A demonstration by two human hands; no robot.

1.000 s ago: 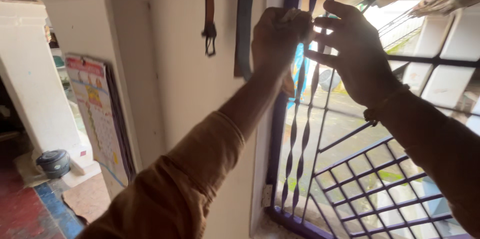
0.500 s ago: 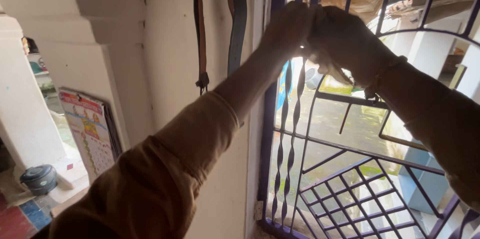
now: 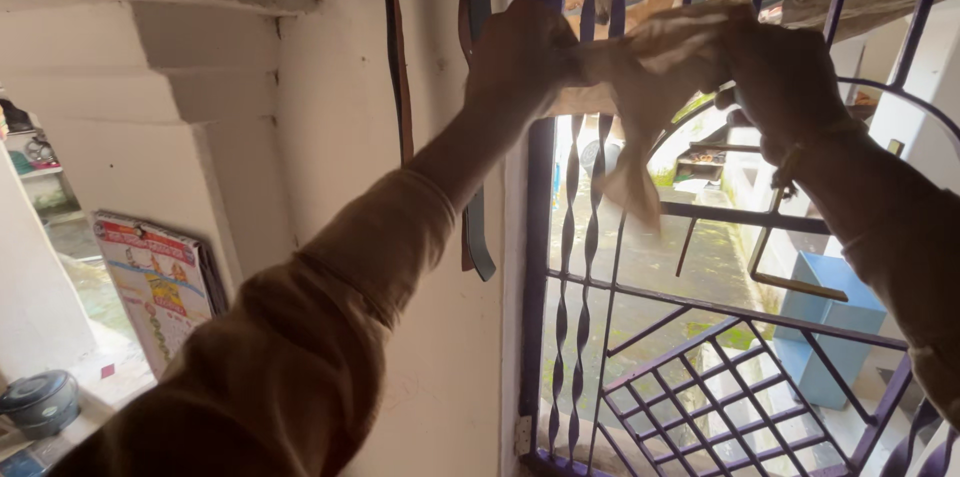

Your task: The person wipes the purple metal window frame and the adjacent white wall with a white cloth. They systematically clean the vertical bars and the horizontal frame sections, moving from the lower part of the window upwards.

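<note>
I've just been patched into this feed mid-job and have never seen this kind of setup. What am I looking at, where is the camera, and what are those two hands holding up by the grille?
There is no machine here. The picture comes from a camera worn on a person's head, so the two arms reaching up and away from you are that person's own. The left hand and the right hand are raised to the top of a purple metal window grille. Between them they grip a pale cloth, pulled across the bars with one end hanging loose. On the white wall to the left hang dark straps. Lower left, a calendar leans against the wall and a small dark pot sits on a ledge.
</note>
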